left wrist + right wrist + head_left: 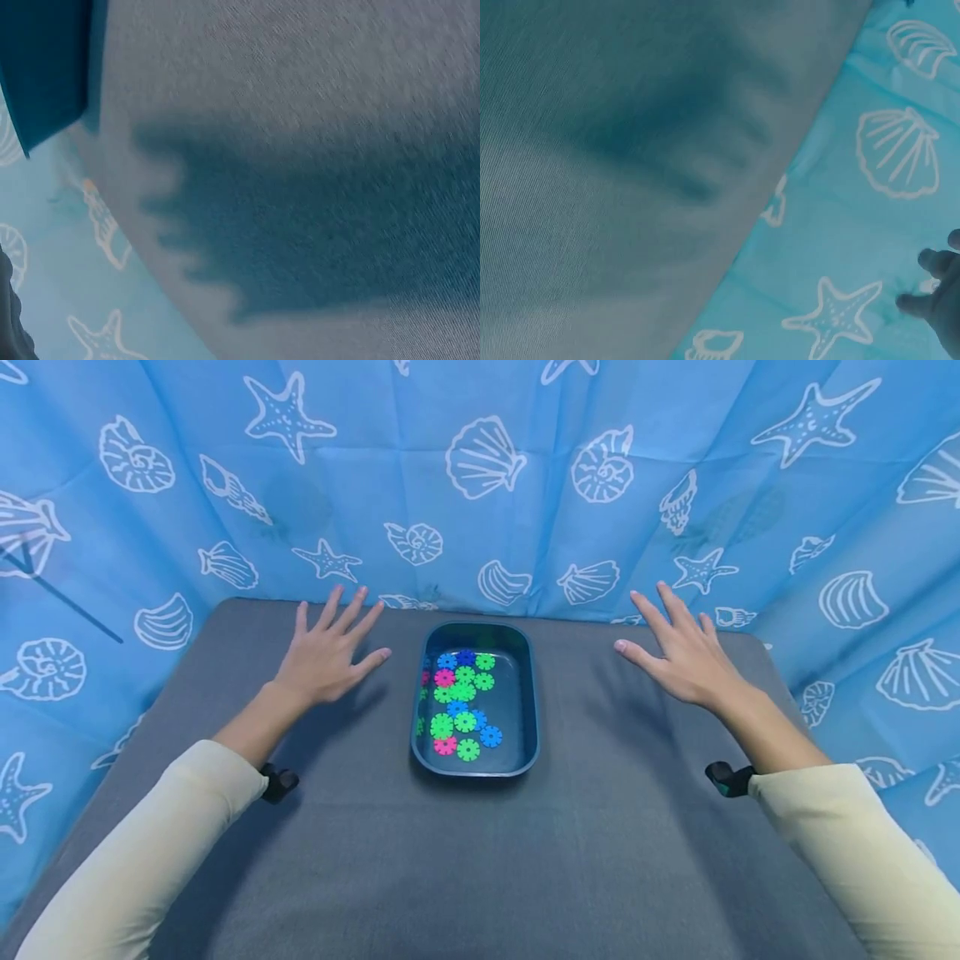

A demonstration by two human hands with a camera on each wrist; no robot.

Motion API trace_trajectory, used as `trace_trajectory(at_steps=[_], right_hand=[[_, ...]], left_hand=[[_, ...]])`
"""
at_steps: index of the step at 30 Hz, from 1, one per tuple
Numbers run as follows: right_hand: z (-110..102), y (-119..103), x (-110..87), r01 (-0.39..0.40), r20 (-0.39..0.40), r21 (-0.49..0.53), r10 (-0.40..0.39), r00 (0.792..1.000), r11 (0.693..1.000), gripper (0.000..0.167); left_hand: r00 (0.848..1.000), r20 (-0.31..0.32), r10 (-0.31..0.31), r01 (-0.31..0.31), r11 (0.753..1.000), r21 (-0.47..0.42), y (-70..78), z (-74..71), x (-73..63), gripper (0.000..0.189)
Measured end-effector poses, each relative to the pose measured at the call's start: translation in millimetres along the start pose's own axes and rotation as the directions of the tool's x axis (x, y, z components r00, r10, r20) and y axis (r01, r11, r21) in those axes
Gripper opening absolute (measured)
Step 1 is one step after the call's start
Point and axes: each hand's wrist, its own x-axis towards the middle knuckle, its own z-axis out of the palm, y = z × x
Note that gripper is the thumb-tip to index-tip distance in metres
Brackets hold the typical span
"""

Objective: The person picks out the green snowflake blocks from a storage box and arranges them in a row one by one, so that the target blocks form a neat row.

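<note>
A dark blue tray with rounded corners stands on the grey cloth, between my two hands. Several flower-shaped plastic discs lie in it, mostly toward its left side: green discs, pink discs and blue discs. My left hand hovers left of the tray, fingers spread, holding nothing. To the tray's right my right hand is likewise raised with spread fingers and touches nothing. In the left wrist view a tray corner appears; the right wrist view catches some of my right fingers.
A grey cloth covers the table. Behind it and along both sides hangs a blue curtain printed with white shells and starfish. Each wrist wears a small black camera, the left camera and the right camera. Hand shadows fall on the cloth.
</note>
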Motion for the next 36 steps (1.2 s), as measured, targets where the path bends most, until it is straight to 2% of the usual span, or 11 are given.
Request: trace_trajectory(at_steps=[3,7,15,19,23,28,31,36], right_hand=[[-1.3,-8.2,4.0,-0.033,0.056,0.138,0.025,0.998,0.99,0.081],[-3.6,-16.9,9.4,-0.068,0.123,0.277,0.035,0.992,0.958,0.083],[-3.7,-33.9,17.2,-0.074,0.21,0.508,-0.04,0.977,0.858,0.077],[0.8,-43.9,19.1,-0.088,0.24,0.56,-0.059,0.969,0.824,0.077],[5.0,-56.2,20.4,-0.112,0.278,0.572,-0.064,0.958,0.812,0.076],[8.8,-70.9,25.0,-0.177,0.362,0.579,-0.057,0.93,0.796,0.075],[10.8,-77.6,30.3,-0.227,0.419,0.628,-0.077,0.905,0.744,0.076],[15.0,-87.5,37.9,-0.294,0.472,0.725,-0.139,0.871,0.623,0.075]], left_hand=[[0.999,0.035,0.039,-0.039,0.999,-0.019,7.2,-1.0,0.7,0.076],[0.992,0.082,0.099,-0.095,0.995,-0.041,17.5,-1.0,0.4,0.077],[0.966,0.18,0.184,-0.175,0.982,-0.066,35.0,0.7,-1.1,0.079],[0.95,0.222,0.218,-0.204,0.975,-0.082,39.4,1.6,-0.6,0.08],[0.938,0.254,0.235,-0.217,0.971,-0.095,43.4,2.9,-0.4,0.081],[0.93,0.272,0.246,-0.224,0.968,-0.11,46.4,2.7,-1.6,0.079],[0.927,0.276,0.253,-0.229,0.966,-0.119,46.9,2.6,-2.2,0.076],[0.924,0.286,0.253,-0.224,0.966,-0.131,47.8,1.7,-2.7,0.076]])
